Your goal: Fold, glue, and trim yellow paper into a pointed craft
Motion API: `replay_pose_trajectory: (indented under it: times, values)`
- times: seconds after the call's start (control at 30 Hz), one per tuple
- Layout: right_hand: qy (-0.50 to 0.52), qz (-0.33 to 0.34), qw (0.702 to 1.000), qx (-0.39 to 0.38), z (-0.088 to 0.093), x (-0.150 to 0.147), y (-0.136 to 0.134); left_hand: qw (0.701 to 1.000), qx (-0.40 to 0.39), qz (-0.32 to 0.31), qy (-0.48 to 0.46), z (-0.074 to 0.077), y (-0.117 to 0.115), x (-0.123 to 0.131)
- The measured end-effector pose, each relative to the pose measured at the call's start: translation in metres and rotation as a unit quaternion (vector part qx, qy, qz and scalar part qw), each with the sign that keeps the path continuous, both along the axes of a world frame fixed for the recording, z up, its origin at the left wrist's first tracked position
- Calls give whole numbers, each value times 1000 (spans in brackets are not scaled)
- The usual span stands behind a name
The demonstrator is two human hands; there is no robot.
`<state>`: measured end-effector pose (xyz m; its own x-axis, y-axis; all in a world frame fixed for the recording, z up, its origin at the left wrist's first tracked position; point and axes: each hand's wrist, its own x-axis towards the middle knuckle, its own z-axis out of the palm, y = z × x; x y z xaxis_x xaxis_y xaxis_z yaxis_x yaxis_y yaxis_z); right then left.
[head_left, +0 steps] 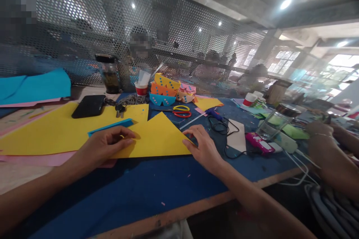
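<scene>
A yellow sheet of paper (155,136) in a triangular shape, apparently folded, is raised over the front of the blue mat. My left hand (108,142) grips its left end between thumb and fingers. At the right corner, my right hand (203,147) has thumb and fingers around the paper's edge. Just behind my left hand lies a folded blue paper strip (110,127). Under it spreads a large yellow sheet (56,130), with pink paper below. Scissors (182,111) with red and yellow handles rest beyond the triangle's peak.
A black phone (88,106), keys (120,110) and a lidded bottle (108,74) are at back left. Colourful paper crowns (162,93) stand by the perforated screen. Right are a corded blue tool (215,114), a pink device (259,143), a glass jar (277,119) and another person's arm (331,153).
</scene>
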<state>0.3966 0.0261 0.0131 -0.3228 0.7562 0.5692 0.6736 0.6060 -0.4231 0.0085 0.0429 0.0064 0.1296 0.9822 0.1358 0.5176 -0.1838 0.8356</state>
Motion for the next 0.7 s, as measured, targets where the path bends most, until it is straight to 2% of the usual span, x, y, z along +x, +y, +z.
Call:
replay_pose_trajectory:
  times: [0.07, 0.13, 0.23, 0.37, 0.5, 0.7]
  values:
    - [-61, 2, 996, 71, 3, -1, -5, 1000, -10, 0, -10, 1, 1, 0]
    - [-102, 33, 988, 115, 6, -3, -10, 1000, -18, -2, -21, 0, 3, -1]
    - [-139, 95, 973, 155, 9, -7, -16, 999, -25, 1, -32, -4, 6, -2]
    - [-192, 121, 952, 206, 9, -14, -18, 997, -64, 15, -50, -9, 10, -3]
    - [-214, 118, 943, 227, 9, -16, -17, 993, -100, 30, -51, -9, 7, -1]
    - [-225, 124, 939, 230, 10, -13, -18, 995, -99, 15, -17, -8, 2, -1]
